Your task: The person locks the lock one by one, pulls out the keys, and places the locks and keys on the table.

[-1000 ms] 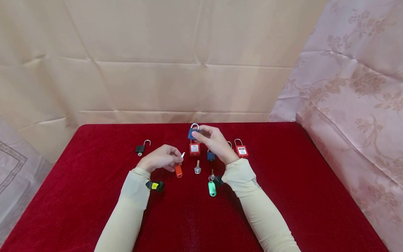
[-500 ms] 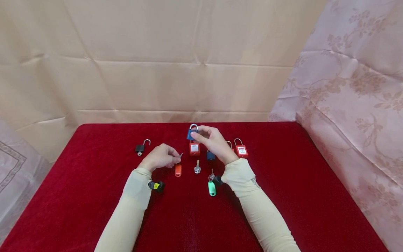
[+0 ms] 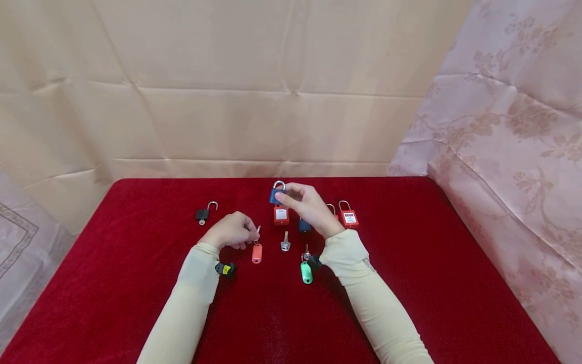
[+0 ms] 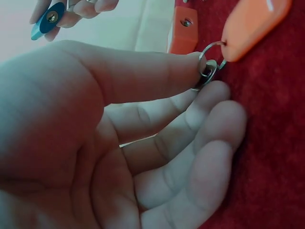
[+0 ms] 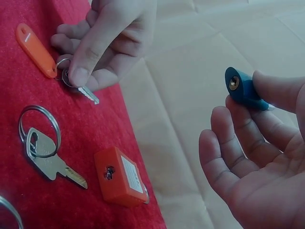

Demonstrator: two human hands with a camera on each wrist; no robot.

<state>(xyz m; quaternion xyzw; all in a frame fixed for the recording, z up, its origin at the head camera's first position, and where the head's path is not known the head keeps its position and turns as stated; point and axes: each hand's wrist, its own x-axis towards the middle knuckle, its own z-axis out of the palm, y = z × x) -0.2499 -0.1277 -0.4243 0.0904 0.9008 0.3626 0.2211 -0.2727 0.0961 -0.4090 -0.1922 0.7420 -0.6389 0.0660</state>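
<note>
In the head view my left hand [image 3: 231,230] pinches a key [image 3: 258,230] between thumb and index finger. From the key's ring hangs an orange key tag [image 3: 256,254]. The right wrist view shows the toothed blade [image 5: 89,94] pointing away from the thumb. My right hand [image 3: 311,206] holds a blue padlock [image 3: 276,196] up by its body, with the closed shackle on top. Its brass keyhole [image 5: 234,83] faces the left hand's side. A gap separates key and padlock. Just below the blue padlock, a red padlock [image 3: 281,216] lies on the cloth.
On the red cloth [image 3: 254,313] lie a loose key [image 3: 285,242], a key with a green tag [image 3: 306,272] and another blue padlock [image 3: 304,225]. A black padlock [image 3: 202,215] with a raised shackle is at left. Another red padlock [image 3: 349,217] lies right, beyond my right wrist.
My left hand has turned the key and lowered slightly; the orange tag, earlier tilted against the fingers, now hangs below them. My right hand and the blue padlock have barely moved.
</note>
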